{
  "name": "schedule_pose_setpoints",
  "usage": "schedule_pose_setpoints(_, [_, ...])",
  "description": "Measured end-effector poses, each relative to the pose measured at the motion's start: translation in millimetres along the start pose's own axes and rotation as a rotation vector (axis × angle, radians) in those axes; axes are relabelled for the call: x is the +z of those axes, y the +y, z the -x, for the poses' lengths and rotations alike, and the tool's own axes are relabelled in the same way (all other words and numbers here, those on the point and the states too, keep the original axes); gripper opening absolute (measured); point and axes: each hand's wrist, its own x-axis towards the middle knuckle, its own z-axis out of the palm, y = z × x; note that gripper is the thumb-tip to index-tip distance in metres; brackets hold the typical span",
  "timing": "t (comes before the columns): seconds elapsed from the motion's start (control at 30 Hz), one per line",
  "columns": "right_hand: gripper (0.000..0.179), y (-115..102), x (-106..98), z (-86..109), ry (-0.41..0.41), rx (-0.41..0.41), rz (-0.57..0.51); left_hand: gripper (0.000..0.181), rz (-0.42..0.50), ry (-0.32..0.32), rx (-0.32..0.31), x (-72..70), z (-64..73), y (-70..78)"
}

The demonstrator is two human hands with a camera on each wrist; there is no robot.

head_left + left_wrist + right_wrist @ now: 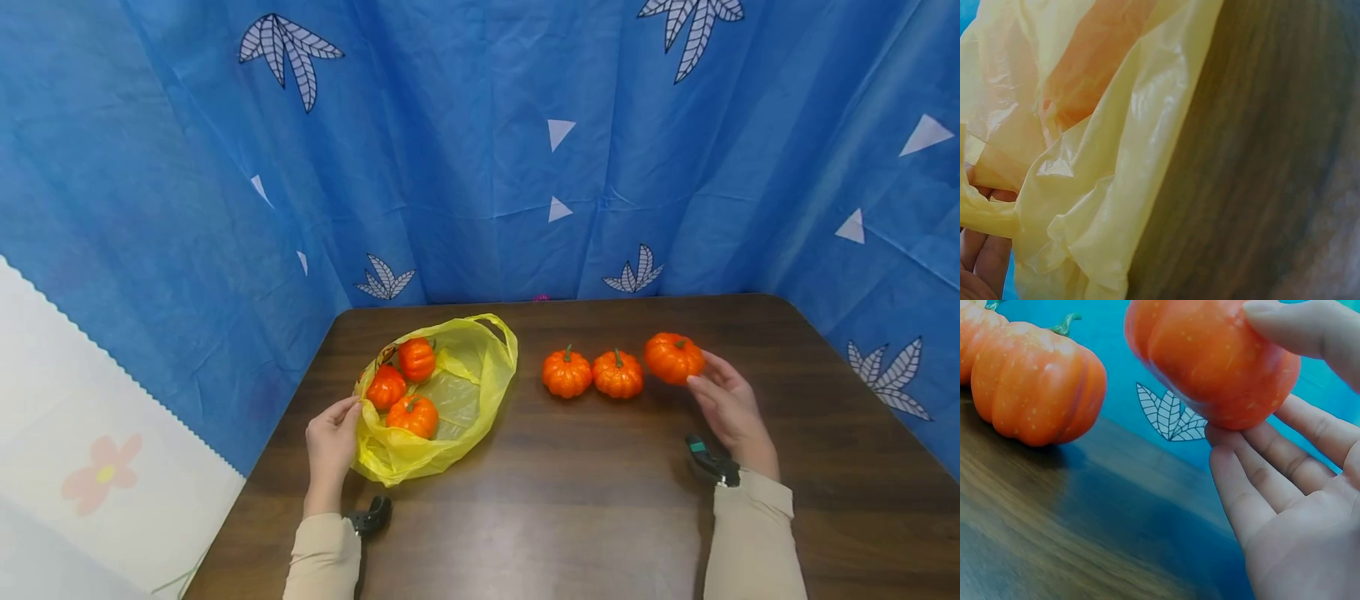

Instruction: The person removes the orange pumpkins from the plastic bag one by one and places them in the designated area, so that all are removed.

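In the head view, a yellow bag (pixel 491 383) is lying with its mouth spread at ten o'clock on the worktop (pixel 540 517). Inside the bag, a first pumpkin (pixel 416 360) is sitting at eleven o'clock, a second pumpkin (pixel 386 387) between nine and ten, and a third pumpkin (pixel 413 416) at eight. The left hand (pixel 332 437) is pinching the bag's rim at nine o'clock. Toward one o'clock on the worktop, a fourth pumpkin (pixel 567 374) and a fifth pumpkin (pixel 617 375) are standing just beside each other. At two o'clock, the right hand (pixel 735 412) is holding a sixth pumpkin (pixel 673 358). A blue curtain (pixel 465 167) is hanging behind.

In the left wrist view, yellow plastic is filling the upper left, and the left hand's fingers are showing at eight o'clock behind a strip of it. An orange shape (pixel 1094 62) is showing, blurred, at eleven o'clock.

In the right wrist view, the thumb is pressing the sixth pumpkin from two o'clock while the other fingers are supporting it from below, off the worktop. The fifth pumpkin is resting at ten o'clock.
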Motion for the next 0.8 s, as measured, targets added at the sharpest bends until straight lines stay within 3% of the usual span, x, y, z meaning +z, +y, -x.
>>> schedule_pose_setpoints(0.37, [0.042, -3.7, -2.4, 4.2, 0.037, 0.088, 0.193, 0.025, 0.008, -0.01, -0.016, 0.0, 0.6, 0.9])
schedule_pose_setpoints(0.57, [0.056, -3.7, -7.5, 4.7, 0.055, 0.142, 0.295, 0.025, -0.001, -0.014, -0.017, -0.7, 0.4, 1.1])
schedule_pose_setpoints(0.8, [0.065, -5.0, -13.1, 7.1, 0.068, 0.147, 0.374, 0.025, 0.018, -0.017, -0.025, -0.1, 0.2, 0.3])
